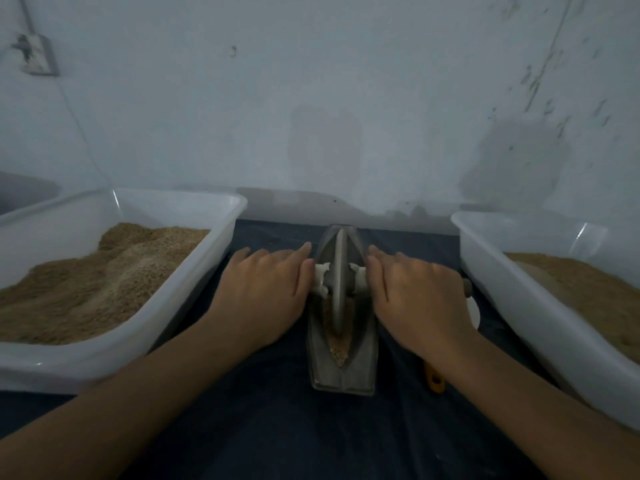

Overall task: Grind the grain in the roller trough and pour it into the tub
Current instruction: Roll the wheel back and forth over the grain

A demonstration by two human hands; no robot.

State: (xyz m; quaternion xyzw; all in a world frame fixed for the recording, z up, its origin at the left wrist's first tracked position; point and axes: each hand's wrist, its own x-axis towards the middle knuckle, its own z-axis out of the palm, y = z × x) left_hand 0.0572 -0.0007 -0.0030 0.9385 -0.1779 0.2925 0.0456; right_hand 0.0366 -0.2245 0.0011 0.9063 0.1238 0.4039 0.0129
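A translucent white plastic tub (pixel 221 233) at left holds heaped tan ground grain (pixel 86 285). On dark blue cloth (pixel 277 427), the left hand (pixel 266 292), fingers straight and flat, presses the white-wrapped axle (pixel 320 280) of a grey metal roller disc (pixel 337 282) standing in the narrow boat-shaped metal trough (pixel 341 368), brown grain (pixel 337 351) inside. The right hand (pixel 415 296), equally flat, presses the axle's other end. A second white tub (pixel 519 299) of grain sits right.
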